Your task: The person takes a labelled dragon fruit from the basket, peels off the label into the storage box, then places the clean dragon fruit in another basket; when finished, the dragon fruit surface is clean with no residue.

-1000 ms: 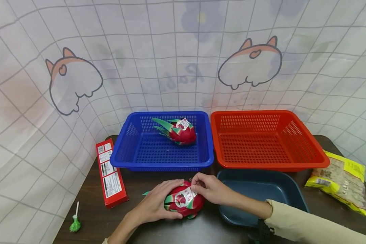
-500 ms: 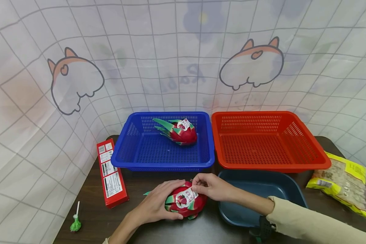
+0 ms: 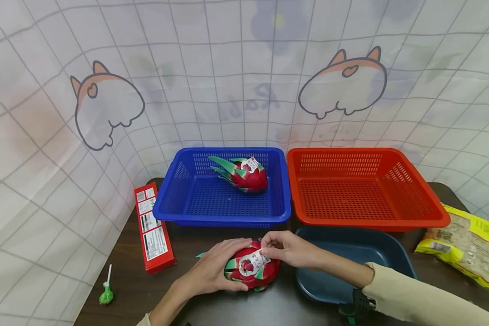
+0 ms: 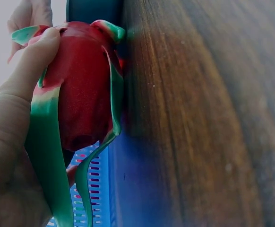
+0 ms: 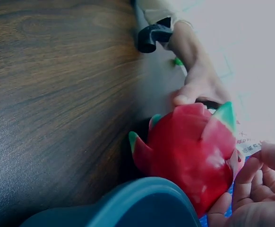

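Two bare hands are working at one glossy red dragon fruit with green leaf tips [image 5: 189, 151], which is lying on the dark wood-grain table [image 3: 236, 312] between the blue perforated plastic basket [image 3: 160, 212] and the viewer. The left hand [image 3: 212, 269] is grasping its leafy end, thumb on the near side. The right hand [image 3: 291, 249] is pinching, between thumb and forefinger, the edge of a white printed paper label [image 3: 249, 266].

Risks noted: the label's strip appears thin, so a sharp or crooked pull could be tearing it, leaving residue on the skin. The rounded body is relying on the left hand for steadiness; should that hold be slackening, the fruit could be rolling toward the dark blue-grey plastic tray [image 3: 407, 265], standing near its right end. Excess thumb pressure could be bending the long green leaves. Whether the label's underside is sticking firmly cannot be told.
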Demonstrator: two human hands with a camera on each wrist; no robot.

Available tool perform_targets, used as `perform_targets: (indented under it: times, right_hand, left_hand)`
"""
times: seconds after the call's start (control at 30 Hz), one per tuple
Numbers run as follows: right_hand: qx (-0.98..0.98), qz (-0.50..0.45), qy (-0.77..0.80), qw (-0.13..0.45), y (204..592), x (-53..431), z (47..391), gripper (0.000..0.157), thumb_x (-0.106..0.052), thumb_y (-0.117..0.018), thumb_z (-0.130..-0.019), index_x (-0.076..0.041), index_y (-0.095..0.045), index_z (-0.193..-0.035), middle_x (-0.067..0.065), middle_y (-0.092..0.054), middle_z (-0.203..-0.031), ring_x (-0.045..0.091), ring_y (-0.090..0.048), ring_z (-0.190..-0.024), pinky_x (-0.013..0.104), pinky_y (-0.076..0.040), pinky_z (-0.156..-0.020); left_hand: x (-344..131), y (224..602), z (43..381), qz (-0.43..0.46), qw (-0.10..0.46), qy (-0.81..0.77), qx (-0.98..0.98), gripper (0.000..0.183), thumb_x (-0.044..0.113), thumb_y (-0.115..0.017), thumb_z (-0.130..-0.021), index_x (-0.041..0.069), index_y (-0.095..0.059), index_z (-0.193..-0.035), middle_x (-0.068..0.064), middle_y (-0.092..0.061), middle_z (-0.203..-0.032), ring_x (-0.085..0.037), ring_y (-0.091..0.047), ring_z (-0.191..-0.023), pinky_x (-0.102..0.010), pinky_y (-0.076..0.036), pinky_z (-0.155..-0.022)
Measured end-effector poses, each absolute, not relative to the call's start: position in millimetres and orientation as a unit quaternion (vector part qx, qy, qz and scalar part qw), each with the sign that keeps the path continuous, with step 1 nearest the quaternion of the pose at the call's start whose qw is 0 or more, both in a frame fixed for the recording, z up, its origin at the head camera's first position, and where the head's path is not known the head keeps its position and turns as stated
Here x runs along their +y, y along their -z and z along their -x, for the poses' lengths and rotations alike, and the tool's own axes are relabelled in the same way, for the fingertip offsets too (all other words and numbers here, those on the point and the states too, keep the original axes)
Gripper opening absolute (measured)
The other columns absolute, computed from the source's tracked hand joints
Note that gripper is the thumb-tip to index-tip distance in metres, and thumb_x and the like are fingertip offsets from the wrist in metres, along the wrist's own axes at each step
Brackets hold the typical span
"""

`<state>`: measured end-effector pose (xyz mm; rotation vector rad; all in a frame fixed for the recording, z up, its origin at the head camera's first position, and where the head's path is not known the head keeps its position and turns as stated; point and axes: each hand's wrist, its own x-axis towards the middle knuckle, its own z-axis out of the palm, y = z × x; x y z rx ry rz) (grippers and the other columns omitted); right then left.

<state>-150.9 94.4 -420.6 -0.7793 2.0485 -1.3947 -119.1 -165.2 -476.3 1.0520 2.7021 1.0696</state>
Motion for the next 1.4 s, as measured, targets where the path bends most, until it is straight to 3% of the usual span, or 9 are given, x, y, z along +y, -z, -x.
perform_targets:
  times: [0.2, 0.43, 0.63, 0.83, 0.97, 1.2, 1.4]
  right_hand:
    - [0.740, 0.285, 0.542, 0.279, 417.3, 95.8, 151.2, 0.024, -0.018, -0.054, -0.099, 0.005, -0.056, -0.103, 0.000, -0.057, -0.087, 0.006, -0.054, -0.080, 0.019, -0.047, -0.071]
    - [0.712, 0.244, 0.593, 0.285, 397.9, 119.3, 151.5, 0.021, -0.021, -0.054, -0.100, 0.000, -0.052, -0.103, 0.002, -0.055, -0.090, 0.010, -0.056, -0.083, 0.023, -0.052, -0.074]
    - [0.766, 0.193, 0.570, 0.225, 386.2, 167.0, 141.6, 0.026, -0.023, -0.057, -0.098, 0.001, -0.052, -0.106, 0.004, -0.058, -0.094, 0.010, -0.058, -0.083, 0.024, -0.052, -0.075]
    - [0.819, 0.130, 0.519, 0.209, 393.1, 207.1, 130.8, 0.029, -0.026, -0.064, -0.094, 0.000, -0.053, -0.105, 0.006, -0.055, -0.088, 0.016, -0.058, -0.079, 0.027, -0.050, -0.070]
    - [0.838, 0.165, 0.490, 0.174, 403.2, 216.1, 127.8, 0.025, -0.021, -0.066, -0.093, -0.001, -0.054, -0.101, 0.008, -0.056, -0.087, 0.014, -0.059, -0.075, 0.025, -0.052, -0.068]
    - [0.877, 0.218, 0.425, 0.050, 422.2, 213.4, 129.5, 0.013, -0.012, -0.069, -0.089, -0.008, -0.058, -0.092, -0.001, -0.057, -0.078, 0.000, -0.053, -0.064, 0.020, -0.047, -0.056]
    - [0.886, 0.240, 0.397, 0.016, 435.5, 207.8, 133.1, 0.015, -0.005, -0.070, -0.087, -0.006, -0.057, -0.095, -0.005, -0.056, -0.075, -0.004, -0.053, -0.063, 0.019, -0.045, -0.054]
  left_hand:
    - [-166.7, 477.1, 120.2, -0.345, 0.028, -0.336, 0.876, 0.088, 0.066, -0.070, -0.075, 0.036, -0.031, -0.148, 0.013, -0.043, -0.148, -0.011, -0.044, -0.132, -0.051, -0.044, -0.104]
    - [-168.1, 477.5, 121.6, -0.348, 0.024, -0.333, 0.876, 0.091, 0.068, -0.070, -0.074, 0.033, -0.032, -0.149, 0.014, -0.042, -0.149, -0.010, -0.043, -0.133, -0.050, -0.044, -0.104]
    - [-166.1, 478.8, 121.6, -0.350, 0.026, -0.338, 0.873, 0.088, 0.067, -0.069, -0.075, 0.038, -0.030, -0.148, 0.014, -0.041, -0.149, -0.011, -0.043, -0.134, -0.049, -0.047, -0.102]
    - [-168.3, 479.7, 121.0, -0.346, 0.033, -0.341, 0.873, 0.088, 0.065, -0.071, -0.075, 0.039, -0.030, -0.148, 0.015, -0.041, -0.149, -0.011, -0.042, -0.134, -0.050, -0.048, -0.101]
    - [-170.4, 478.3, 120.7, -0.342, 0.038, -0.345, 0.873, 0.088, 0.061, -0.073, -0.075, 0.039, -0.030, -0.148, 0.014, -0.041, -0.150, -0.012, -0.042, -0.133, -0.051, -0.048, -0.100]
    - [-169.6, 477.1, 120.6, -0.338, 0.047, -0.351, 0.872, 0.088, 0.060, -0.074, -0.075, 0.040, -0.030, -0.148, 0.015, -0.040, -0.150, -0.011, -0.041, -0.135, -0.051, -0.047, -0.102]
    - [-169.3, 477.9, 120.8, -0.337, 0.051, -0.353, 0.871, 0.087, 0.061, -0.073, -0.075, 0.040, -0.030, -0.148, 0.016, -0.040, -0.149, -0.011, -0.041, -0.135, -0.052, -0.046, -0.102]
